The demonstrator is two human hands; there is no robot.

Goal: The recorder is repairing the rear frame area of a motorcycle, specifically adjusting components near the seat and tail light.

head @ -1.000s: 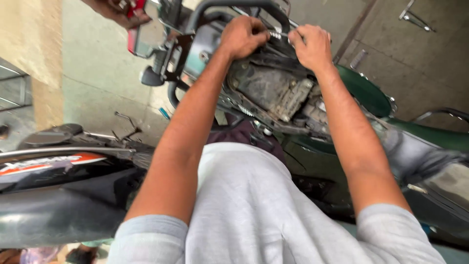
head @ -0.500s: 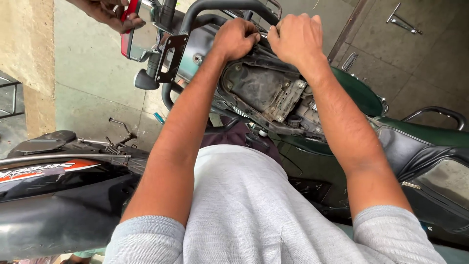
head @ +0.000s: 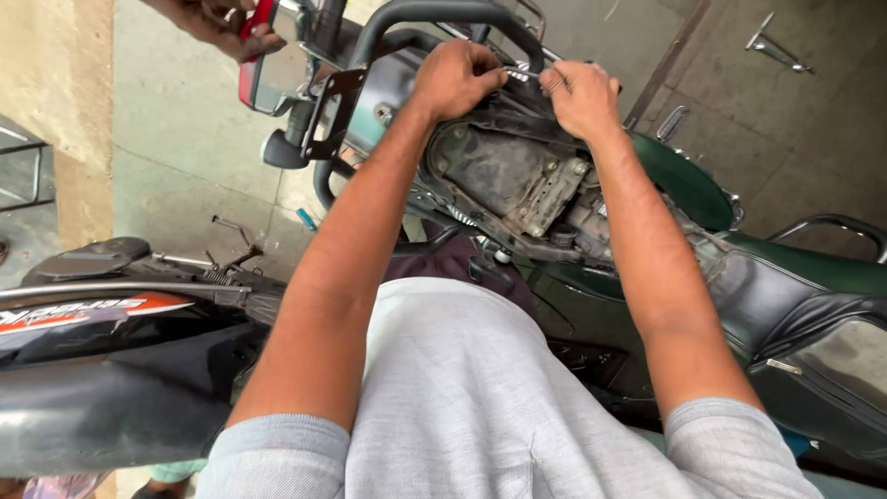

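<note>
A motorcycle with its seat off shows a dirty open frame tray (head: 504, 176) below a black grab rail (head: 443, 14). My left hand (head: 457, 79) is fisted at the rear of that tray, just under the rail. My right hand (head: 577, 92) is close beside it. A small shiny metal tool (head: 517, 74) spans the gap between them; my left fist grips one end and my right fingers pinch the other. What the tool sits on is hidden by my fingers.
Another person's hand (head: 217, 23) holds the red tail light (head: 257, 55) at the top left. A green tank (head: 684, 180) and a black seat (head: 795, 305) lie to the right. A second, black motorcycle (head: 111, 370) stands close on the left. The floor (head: 185, 166) is concrete.
My hands have drawn a little closer together at the rear of the frame and stay on the same spot. The other person's hand stays on the tail light.
</note>
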